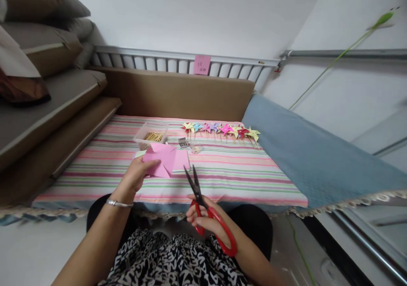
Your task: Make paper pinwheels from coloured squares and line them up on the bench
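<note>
My left hand pinches a square of pink paper with slits cut in from its corners. Under and beside it lies more pink paper, flat on the striped cloth. In my right hand is a pair of red-handled scissors, the dark blades slightly apart and pointing away from me, short of the paper. Behind the cut square stands a clear plastic box of thin wooden sticks. A small box of tiny metal pieces and a little clear container sit to its right.
A row of colourful paper pinwheels on sticks lies at the back right. The striped cloth covers the work surface, with blue fabric on the right. Stacked cushioned boards rise at the left; a pink note hangs on the rail behind.
</note>
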Tool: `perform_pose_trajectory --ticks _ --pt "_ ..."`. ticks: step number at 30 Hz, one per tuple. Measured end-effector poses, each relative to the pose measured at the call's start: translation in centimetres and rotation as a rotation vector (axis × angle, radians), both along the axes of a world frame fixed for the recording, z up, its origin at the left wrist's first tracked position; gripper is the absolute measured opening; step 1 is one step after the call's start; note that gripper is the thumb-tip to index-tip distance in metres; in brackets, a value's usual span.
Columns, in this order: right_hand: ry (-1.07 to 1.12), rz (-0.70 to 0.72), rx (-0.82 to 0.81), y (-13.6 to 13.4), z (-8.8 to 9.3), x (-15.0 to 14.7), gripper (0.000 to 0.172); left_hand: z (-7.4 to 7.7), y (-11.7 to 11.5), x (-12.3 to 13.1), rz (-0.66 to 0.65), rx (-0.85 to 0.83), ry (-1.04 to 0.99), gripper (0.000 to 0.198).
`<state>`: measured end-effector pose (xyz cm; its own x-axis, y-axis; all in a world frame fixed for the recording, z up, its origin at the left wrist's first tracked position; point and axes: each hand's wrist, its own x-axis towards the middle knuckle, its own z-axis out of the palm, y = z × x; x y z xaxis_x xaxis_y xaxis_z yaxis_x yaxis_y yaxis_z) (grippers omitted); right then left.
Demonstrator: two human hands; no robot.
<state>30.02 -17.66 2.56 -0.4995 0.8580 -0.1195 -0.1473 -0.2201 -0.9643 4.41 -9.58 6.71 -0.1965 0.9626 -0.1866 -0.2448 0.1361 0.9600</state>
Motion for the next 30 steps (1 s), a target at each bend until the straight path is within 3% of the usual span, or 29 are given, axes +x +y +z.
perform_pose_trajectory --ticks 6,12,30 --pt "-0.217 0.014 0.039 -0.5 0.1 -2.0 0.046 1.4 -1.1 -0.3 -0.005 0.024 0.04 0.037" --pt "-0.376 0.049 0.018 -0.5 1.1 -2.1 0.044 1.4 -1.0 -0.3 -0.046 0.025 0.0 0.038" --pt "-0.435 0.074 0.019 -0.1 3.0 -2.1 0.04 2.8 -0.8 -0.1 -0.081 0.018 -0.032 0.031"
